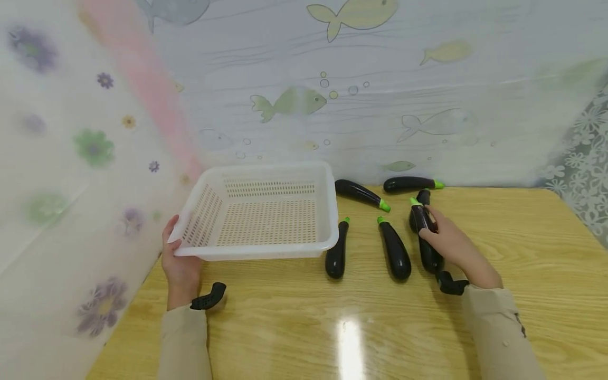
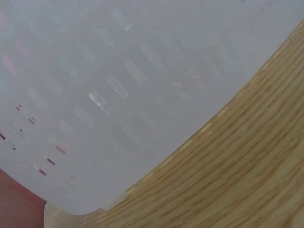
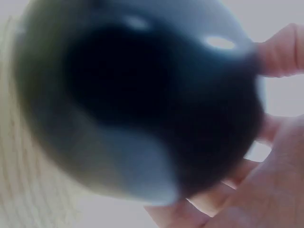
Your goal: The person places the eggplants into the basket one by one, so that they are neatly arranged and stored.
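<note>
A white plastic basket with slotted walls and floor has its left front corner gripped by my left hand. Its slotted outer wall fills most of the left wrist view. On the right, my right hand holds a dark, glossy eggplant with a bright green stem end pointing away. In the right wrist view its rounded end is large and blurred, with thumb and fingers around it. Another eggplant lies just behind, partly hidden by the held one.
Between basket and right hand lie two eggplants, one nearer the hand, the other beside the basket's right edge. Two more, a left one and a right one, lie along the back near the patterned wall covering. The table is wooden.
</note>
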A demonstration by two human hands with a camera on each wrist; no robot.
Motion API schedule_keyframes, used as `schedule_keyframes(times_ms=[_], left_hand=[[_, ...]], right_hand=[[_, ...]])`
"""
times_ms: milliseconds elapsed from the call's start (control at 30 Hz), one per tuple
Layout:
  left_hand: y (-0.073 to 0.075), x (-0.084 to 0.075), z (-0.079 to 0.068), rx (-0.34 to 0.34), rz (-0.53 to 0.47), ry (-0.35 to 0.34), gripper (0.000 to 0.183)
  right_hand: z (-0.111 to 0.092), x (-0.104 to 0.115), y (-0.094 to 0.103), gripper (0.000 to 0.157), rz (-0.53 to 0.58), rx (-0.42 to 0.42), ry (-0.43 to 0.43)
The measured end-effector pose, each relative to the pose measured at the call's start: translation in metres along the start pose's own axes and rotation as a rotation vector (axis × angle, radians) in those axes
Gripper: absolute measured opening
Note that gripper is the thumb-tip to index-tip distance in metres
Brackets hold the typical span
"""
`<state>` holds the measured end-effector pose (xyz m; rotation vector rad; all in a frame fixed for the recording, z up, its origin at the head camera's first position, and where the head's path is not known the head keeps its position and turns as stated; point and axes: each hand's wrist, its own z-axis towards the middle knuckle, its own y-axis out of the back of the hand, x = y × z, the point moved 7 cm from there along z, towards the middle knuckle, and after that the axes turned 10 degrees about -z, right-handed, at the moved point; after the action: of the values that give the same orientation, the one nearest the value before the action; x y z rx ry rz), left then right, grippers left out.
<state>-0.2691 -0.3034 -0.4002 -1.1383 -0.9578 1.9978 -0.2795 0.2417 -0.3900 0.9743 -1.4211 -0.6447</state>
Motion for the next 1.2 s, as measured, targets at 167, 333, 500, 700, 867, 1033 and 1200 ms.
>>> schedule_keyframes(times_ms=[167,333,500,700,867,1033,1200], left_hand=[[-0.007,-0.004,0.004,0.02,-0.014,0.005,0.053],[-0.01,-0.003,0.006,0.008,0.014,0.01,0.052],[-0.01,0.001,0.004,0.002,0.005,0.013,0.052],[-0.009,0.0,-0.002,-0.006,0.023,0.002,0.052],[-0.004,0.0,-0.012,-0.002,0.024,-0.014,0.052],[-0.008,0.002,-0.013,0.038,0.052,-0.005,0.054],[-0.01,0.004,-0.013,0.032,0.029,0.007,0.053]], right_hand=[[0.0,0.005,0.014,0.069,0.05,-0.082,-0.028],[-0.002,0.014,0.026,0.068,0.111,-0.144,-0.039],[-0.004,0.024,0.031,0.07,0.187,-0.158,-0.026],[0.001,0.045,0.023,0.068,0.346,-0.115,0.025],[0.011,0.072,0.009,0.068,0.477,-0.09,0.077],[0.014,0.093,0.005,0.066,0.529,-0.11,0.111],[0.017,0.104,0.006,0.061,0.592,-0.143,0.113]])
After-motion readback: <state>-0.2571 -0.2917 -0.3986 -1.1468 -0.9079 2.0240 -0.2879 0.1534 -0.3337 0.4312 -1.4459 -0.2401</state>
